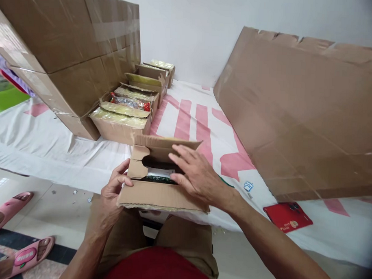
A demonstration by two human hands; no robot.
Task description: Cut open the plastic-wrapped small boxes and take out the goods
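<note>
A small cardboard box point(164, 193) with raised flaps sits at the near edge of the cloth-covered table, just above my lap. Through its top opening, a white and dark-green packet point(160, 176) shows inside. My left hand point(114, 188) grips the box's left end, its thumb over the near corner. Over the box's right side reaches my right hand point(197, 172), fingers apart, covering part of the opening and the right flap. Whether its fingertips touch the far flap is hard to tell.
Opened cardboard boxes point(121, 127) stand in a row behind, one with a red-and-clear packet point(130, 101). Taped cartons point(66, 70) rise at left. A large cardboard piece point(308, 119) leans at right, near a red phone point(288, 217). Another person's pink slippers point(32, 256) show at lower left.
</note>
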